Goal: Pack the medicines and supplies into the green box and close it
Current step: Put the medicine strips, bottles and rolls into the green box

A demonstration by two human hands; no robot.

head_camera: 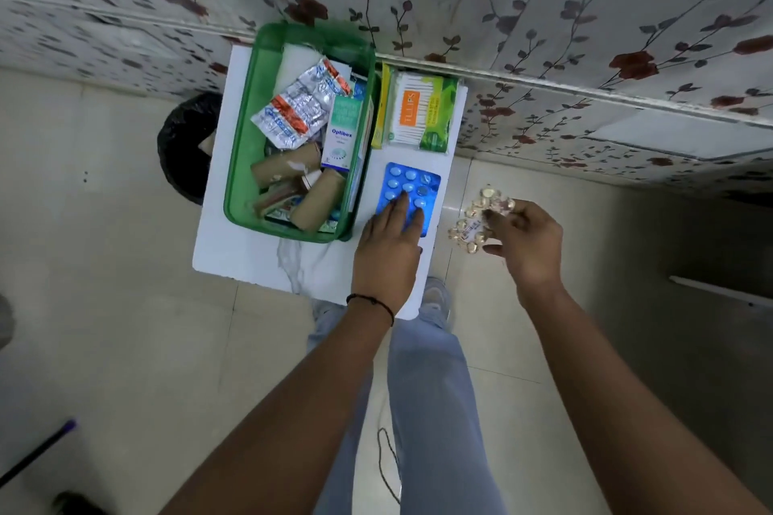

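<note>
Head view of a packing task, partly done. The green box (pixel 244 146) stands open at the far left corner of a small white table (pixel 234 255), against the flowered wall; it already holds silver tablet strips (pixel 299 107), a white eye-drop carton (pixel 341 134) and brown bandage rolls (pixel 309 197), so that only a few items are left outside it. No lid can be made out.

The left hand (pixel 387 251) reaches forward with the palm down and the fingers (pixel 402 207) spread flat on the near end of a blue tablet strip (pixel 412 190), which lies near the right edge of the table just beside the box. The fingers press on the strip and do not close around it, probably to slide or lift it towards the box.

The right hand (pixel 529 245) is raised beyond the right edge of the table, over the floor, and pinches a strip of gold capsules (pixel 477 217) between thumb and fingertips, apparently kept clear until the box is free.

A pack of cotton buds (pixel 418 113) and a yellow carton (pixel 384 109) lie at the far right corner, not yet packed.
</note>
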